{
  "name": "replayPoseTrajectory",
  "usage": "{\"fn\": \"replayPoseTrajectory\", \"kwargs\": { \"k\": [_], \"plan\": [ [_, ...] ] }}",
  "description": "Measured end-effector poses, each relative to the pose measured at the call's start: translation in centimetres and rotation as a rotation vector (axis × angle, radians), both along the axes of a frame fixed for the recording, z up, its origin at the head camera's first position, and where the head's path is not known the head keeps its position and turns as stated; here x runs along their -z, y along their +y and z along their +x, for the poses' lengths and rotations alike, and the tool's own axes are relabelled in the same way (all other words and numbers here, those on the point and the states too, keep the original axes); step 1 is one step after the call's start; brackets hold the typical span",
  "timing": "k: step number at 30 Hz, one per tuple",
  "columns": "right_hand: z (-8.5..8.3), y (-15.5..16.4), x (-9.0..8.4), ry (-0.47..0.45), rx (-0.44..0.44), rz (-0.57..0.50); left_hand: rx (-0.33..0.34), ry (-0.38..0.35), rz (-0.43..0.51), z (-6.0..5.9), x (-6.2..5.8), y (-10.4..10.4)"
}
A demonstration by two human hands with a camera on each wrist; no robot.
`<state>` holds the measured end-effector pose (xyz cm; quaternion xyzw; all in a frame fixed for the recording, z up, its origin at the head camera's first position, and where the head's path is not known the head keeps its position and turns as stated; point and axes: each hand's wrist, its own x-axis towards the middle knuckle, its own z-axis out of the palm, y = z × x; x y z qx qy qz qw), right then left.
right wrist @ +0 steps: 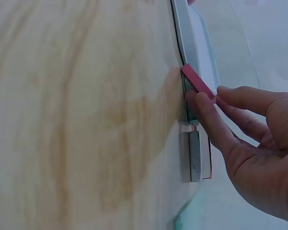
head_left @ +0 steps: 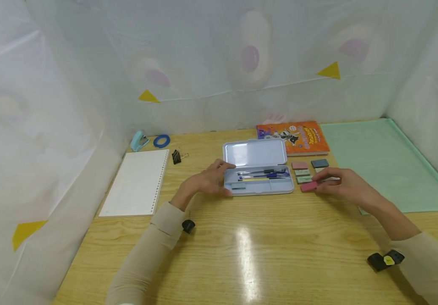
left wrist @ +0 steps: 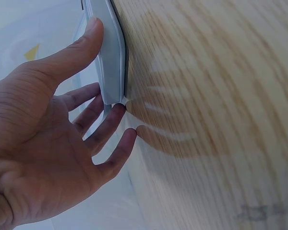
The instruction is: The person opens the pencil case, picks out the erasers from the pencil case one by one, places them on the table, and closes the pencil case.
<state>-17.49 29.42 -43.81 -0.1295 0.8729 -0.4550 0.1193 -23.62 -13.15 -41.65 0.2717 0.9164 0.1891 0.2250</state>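
Note:
A pale blue pencil case [head_left: 258, 192] lies with its lid up. In its tray are several pens [head_left: 264, 174] and a small green eraser [head_left: 238, 186]. My left hand [head_left: 213, 180] grips the left end of the case, thumb at the front edge and index finger near the hinge. With thumb and fingertips, my right hand [head_left: 342, 184] pinches a dark pink eraser [head_left: 309, 186] just right of the case. In the right wrist view this eraser [right wrist: 198, 81] is tilted, one end raised. Behind it lie a green eraser [head_left: 304, 179], a pale one [head_left: 302, 173] and a pink one [head_left: 299, 165].
A dark blue eraser [head_left: 319, 163] lies by an orange book [head_left: 298, 137] at the back. On the right is a green mat [head_left: 394, 165]. To the left are a notebook [head_left: 136, 182], a black binder clip [head_left: 176, 157], blue tape [head_left: 161, 141] and a light blue stapler [head_left: 138, 140].

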Motion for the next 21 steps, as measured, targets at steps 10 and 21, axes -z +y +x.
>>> {"fn": "replayPoseTrajectory", "kwargs": {
  "k": [10, 21],
  "plan": [
    [0.6, 1.8, -1.8, 0.034, -0.010, 0.050, 0.008, 0.010, -0.002, -0.1, 0.0, 0.0],
    [-0.9, -4.3, -2.2, 0.029, -0.049, -0.047, 0.006, 0.000, 0.000, 0.0, -0.2, 0.1]
  ]
}}
